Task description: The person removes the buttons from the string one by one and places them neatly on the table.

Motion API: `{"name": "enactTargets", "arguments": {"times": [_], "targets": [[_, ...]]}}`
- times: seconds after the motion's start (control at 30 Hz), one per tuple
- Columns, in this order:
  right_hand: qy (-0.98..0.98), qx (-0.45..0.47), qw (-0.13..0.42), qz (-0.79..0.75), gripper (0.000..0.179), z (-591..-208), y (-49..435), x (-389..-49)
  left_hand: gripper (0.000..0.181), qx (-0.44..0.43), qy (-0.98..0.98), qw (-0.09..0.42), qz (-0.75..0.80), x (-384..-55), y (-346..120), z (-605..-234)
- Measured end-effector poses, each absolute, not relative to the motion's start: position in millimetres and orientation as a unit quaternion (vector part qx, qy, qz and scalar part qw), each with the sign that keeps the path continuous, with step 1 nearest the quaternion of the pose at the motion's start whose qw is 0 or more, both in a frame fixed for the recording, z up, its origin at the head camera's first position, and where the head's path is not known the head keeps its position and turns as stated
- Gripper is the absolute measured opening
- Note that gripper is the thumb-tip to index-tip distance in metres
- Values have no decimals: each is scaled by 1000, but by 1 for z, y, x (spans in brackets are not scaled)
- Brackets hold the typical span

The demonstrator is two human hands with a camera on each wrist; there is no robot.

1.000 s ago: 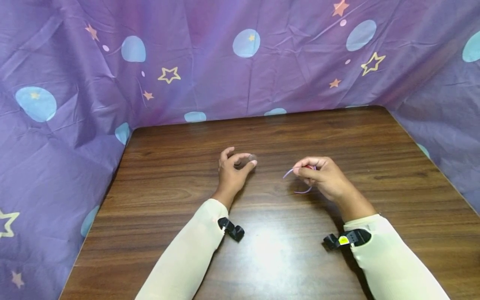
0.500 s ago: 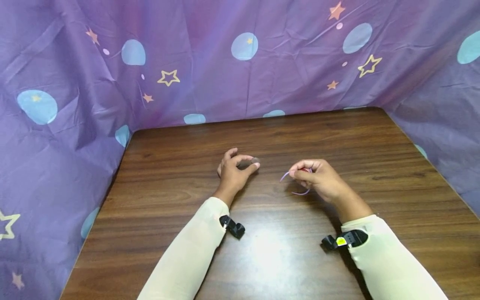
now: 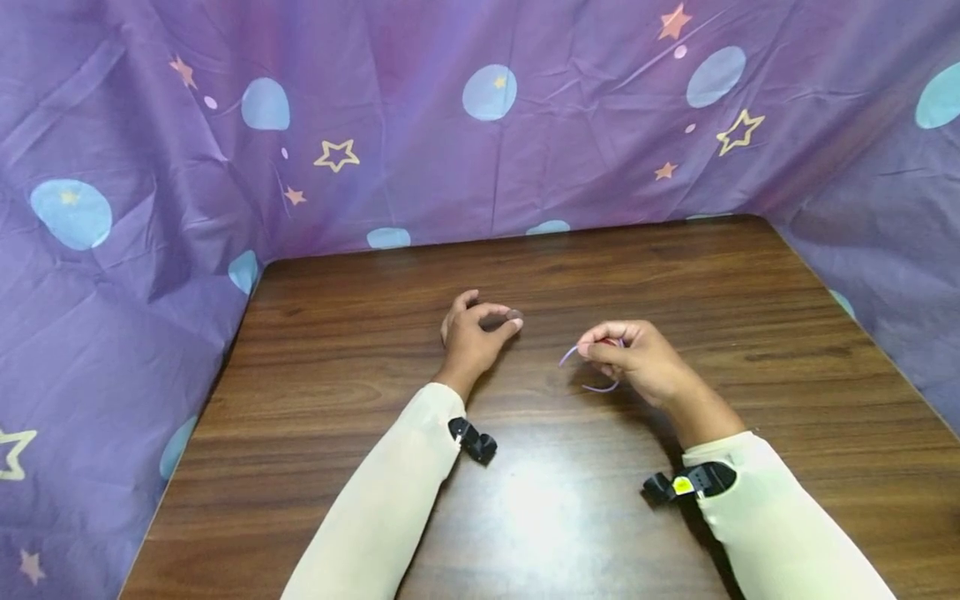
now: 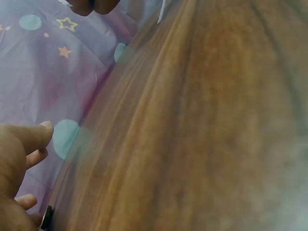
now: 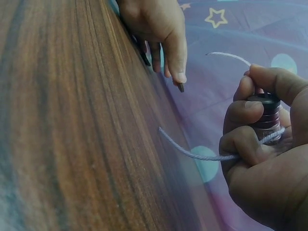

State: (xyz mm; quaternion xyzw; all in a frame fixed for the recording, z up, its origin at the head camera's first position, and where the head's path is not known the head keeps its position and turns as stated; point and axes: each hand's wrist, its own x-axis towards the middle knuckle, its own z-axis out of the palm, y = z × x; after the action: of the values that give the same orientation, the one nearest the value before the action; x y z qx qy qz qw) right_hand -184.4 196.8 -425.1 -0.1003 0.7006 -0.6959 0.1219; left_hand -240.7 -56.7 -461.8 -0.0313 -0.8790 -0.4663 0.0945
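Note:
In the head view my left hand [image 3: 476, 335] is over the middle of the table, its thumb and forefinger pinching a thin dark disc [image 3: 514, 315]. The right wrist view shows that disc [image 5: 181, 87] edge-on at the fingertips. A second dark piece [image 4: 47, 217] appears beside the lower fingers in the left wrist view; whether they hold it I cannot tell. To the right, my right hand [image 3: 637, 358] curls round a small dark ridged cylinder [image 5: 267, 115] and a lilac cord [image 5: 202, 157]. One cord end [image 3: 567, 355] sticks out past the fingertips; another hangs below the hand.
The brown wood-grain table [image 3: 360, 333] lies under both hands. A purple curtain [image 3: 420, 108] with stars and blue spots stands along its back and sides. Black cameras [image 3: 474, 442] are worn on both cream sleeves [image 3: 382, 492].
My left hand has moved slightly right with the disc pinched in it. My right hand has shifted a little left in the view and holds the same cord and cylinder.

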Motion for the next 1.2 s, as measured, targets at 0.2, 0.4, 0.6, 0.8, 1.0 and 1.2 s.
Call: {"name": "enactTargets", "arguments": {"times": [0.2,0.4,0.6,0.8,1.0,1.2], "targets": [[705,-109,122,-690,8,-424,197,-184,28,-29,-895,98,-434,-243,-54,-461],[707,-111,118,-689,6,-424,197,-184,29,-23,-905,106,-412,-244,-52,-461],[710,-115,121,-684,11,-424,197,-183,30,-21,-914,101,-392,-245,-49,-464],[699,-126,124,-693,14,-424,197,-183,29,-12,-922,100,-373,-245,-47,-464],[685,-113,137,-706,14,-422,197,-183,28,-4,-926,99,-364,-245,-45,-463],[682,-105,144,-709,14,-421,197,-183,27,-7,-931,92,-354,-246,-45,-465]]}}
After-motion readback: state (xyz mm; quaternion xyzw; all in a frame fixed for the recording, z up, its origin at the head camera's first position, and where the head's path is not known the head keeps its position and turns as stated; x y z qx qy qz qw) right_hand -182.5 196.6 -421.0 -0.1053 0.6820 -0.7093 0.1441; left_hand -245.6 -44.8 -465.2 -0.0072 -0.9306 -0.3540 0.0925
